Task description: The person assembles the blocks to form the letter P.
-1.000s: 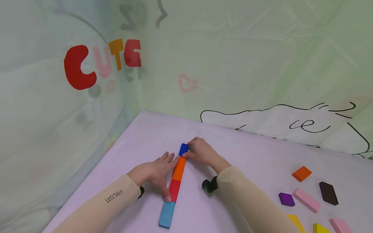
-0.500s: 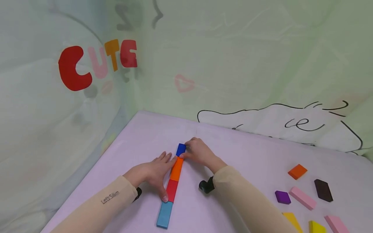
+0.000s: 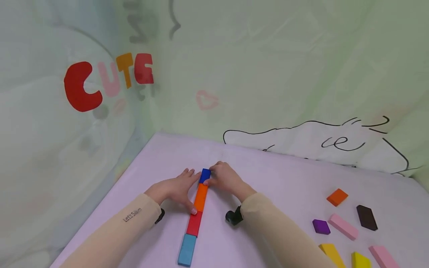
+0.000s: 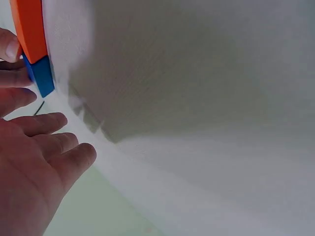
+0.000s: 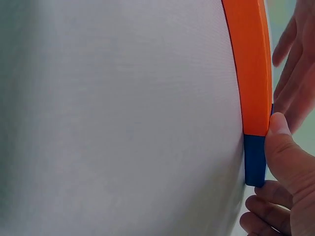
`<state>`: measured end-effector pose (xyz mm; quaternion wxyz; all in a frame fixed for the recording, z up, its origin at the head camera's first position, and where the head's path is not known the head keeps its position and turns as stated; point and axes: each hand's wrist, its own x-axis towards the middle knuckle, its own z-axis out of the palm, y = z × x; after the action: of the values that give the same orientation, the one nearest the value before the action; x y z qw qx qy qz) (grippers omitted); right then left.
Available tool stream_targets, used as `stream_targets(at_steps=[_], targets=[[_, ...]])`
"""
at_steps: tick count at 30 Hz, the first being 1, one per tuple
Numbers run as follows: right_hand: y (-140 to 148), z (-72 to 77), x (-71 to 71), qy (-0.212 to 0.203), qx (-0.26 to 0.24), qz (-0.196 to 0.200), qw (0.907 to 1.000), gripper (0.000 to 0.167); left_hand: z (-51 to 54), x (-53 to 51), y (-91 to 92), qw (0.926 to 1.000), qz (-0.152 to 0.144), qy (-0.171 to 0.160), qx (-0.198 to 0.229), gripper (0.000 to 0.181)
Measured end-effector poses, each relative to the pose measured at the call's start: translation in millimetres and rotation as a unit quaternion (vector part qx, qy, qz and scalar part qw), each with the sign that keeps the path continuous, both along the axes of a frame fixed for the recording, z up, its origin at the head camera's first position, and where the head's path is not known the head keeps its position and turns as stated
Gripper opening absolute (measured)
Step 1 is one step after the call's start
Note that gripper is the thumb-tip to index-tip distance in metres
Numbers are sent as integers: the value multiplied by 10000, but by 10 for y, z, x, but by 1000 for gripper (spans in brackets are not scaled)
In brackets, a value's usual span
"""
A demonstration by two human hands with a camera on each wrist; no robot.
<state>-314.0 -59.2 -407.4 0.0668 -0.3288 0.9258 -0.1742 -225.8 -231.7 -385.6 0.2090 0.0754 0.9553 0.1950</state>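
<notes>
A row of blocks lies end to end on the table: a light blue block (image 3: 187, 250) nearest, then a red block (image 3: 194, 224), an orange block (image 3: 200, 197) and a dark blue block (image 3: 205, 176) farthest. My right hand (image 3: 228, 179) pinches the dark blue block from the right, thumb near its seam with the orange one, a finger at its far end. On the left, my left hand (image 3: 175, 189) spreads nearly straight fingers along the row. Its thumb touches where orange and red meet, and its forefinger reaches the dark blue block's side.
Loose blocks lie to the right: an orange one (image 3: 337, 197), a purple one (image 3: 321, 226), a dark brown one (image 3: 366, 217), pink ones (image 3: 343, 226) and yellow ones (image 3: 361, 259). White sheets with lettering stand behind and left of the lilac tabletop (image 3: 268, 175).
My left thumb has slid forward from the red block's near end to the orange-red seam. My right hand stays at the dark blue block. The head view has shifted slightly.
</notes>
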Motion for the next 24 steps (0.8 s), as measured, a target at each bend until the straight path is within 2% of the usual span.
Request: stream_targets(at_steps=[4, 9, 16, 24], targets=[[17, -21, 10, -49, -115, 11, 9999, 52, -22, -129, 29, 10000, 43, -61, -52, 114], [41, -15, 23, 31, -185, 19, 9998, 52, 1, -226, 70, 9997, 121, -120, -173, 118], [46, -11, 37, 74, -177, 73, 9998, 52, 17, -268, 106, 9986, 97, -212, -474, 120], [86, 20, 47, -66, -189, 92, 9998, 53, 26, -279, 119, 9981, 20, -246, -571, 121]])
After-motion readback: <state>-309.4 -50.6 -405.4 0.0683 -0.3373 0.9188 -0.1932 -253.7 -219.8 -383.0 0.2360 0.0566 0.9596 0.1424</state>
